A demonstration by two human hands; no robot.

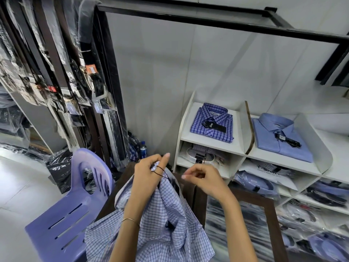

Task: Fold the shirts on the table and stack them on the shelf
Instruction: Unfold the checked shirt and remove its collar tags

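— Head view, near centre?
— Checked shirt (pixel 162 222), pale with thin blue lines, bunched on the dark tabletop (pixel 196 193). Left hand (pixel 149 173) clamped on the shirt's raised far end, with a thin black tag string (pixel 160 170) looped across the fingers. Thin bracelet (pixel 130 219) on that wrist.
— And the right hand (pixel 202 179)?
— Just right of the left, apart from it, fingers curled. Cannot tell whether pinching the string or nothing.
— Far right?
— White shelf (pixel 211 143). On top, a folded blue plaid shirt (pixel 212 122) with a black tag; right of it, past a divider, a folded light blue shirt (pixel 281 137). Bagged shirts in the compartments below.
— Left?
— Lilac plastic chair (pixel 64 210) just beside the tabletop. Behind, belts in clear sleeves (pixel 56 63) hanging from a dark rack. Blue bottle (pixel 143 149) on the floor, far of the tabletop.
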